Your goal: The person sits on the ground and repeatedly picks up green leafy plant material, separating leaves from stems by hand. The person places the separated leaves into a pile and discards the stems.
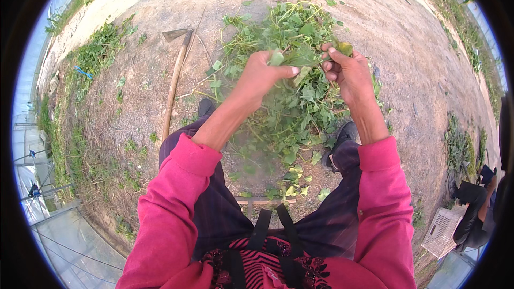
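Note:
Before me on the bare ground lies a heap of green leafy vines (301, 100), between my two shoes. Above it my left hand (265, 73) grips a leafy vine piece (299, 57), with a pale leaf showing beside the fingers. My right hand (353, 70), a short way to the right, pinches a stem with a yellowing leaf (344, 48) at its top. Whether both hands hold the same vine cannot be made out. Several loose yellow-green leaves (295, 174) lie on the ground nearer to my lap.
A hoe (176, 72) with a wooden handle lies left of the heap. Smaller vine piles lie at far left (98, 50) and right (459, 148). A blue strip (83, 72) rests by the left pile. At right, a person (476, 208) sits near a white plastic crate (441, 230).

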Motion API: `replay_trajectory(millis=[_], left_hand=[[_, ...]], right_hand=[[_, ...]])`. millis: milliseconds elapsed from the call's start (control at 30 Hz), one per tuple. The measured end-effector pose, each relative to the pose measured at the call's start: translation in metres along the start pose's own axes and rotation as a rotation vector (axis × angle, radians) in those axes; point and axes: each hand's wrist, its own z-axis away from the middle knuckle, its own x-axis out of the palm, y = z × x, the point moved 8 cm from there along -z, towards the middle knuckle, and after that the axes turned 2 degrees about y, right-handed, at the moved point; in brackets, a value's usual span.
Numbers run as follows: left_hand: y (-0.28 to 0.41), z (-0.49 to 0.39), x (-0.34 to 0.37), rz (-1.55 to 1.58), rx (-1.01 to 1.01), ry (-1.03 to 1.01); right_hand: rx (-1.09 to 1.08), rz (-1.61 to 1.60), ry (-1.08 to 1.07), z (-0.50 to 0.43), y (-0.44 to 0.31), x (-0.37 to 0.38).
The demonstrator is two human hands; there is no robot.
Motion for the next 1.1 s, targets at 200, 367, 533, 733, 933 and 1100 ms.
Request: replay_trajectory(millis=[200,367,533,733,933,1100], left_hand=[[0.002,0.000,-0.003,0.021,0.022,0.027],[0.001,0.001,-0.010,0.081,-0.022,0.073],[0.000,-0.001,-0.011,0.074,-0.033,0.059],[0.001,-0.002,-0.016,0.059,-0.020,0.114],[0.006,-0.002,-0.034,0.136,-0.010,0.236],[0.008,-0.003,-0.046,0.127,0.011,0.299]], right_hand=[[0.009,-0.124,0.074,-0.009,0.002,-0.016],[-0.108,-0.211,0.209,-0.015,-0.018,-0.043],[-0.226,-0.304,0.267,-0.023,-0.043,-0.079],[-0.246,-0.412,0.291,-0.032,-0.054,-0.115],[-0.309,-0.529,0.390,-0.038,-0.066,-0.159],[-0.375,-0.524,0.368,-0.036,-0.076,-0.165]])
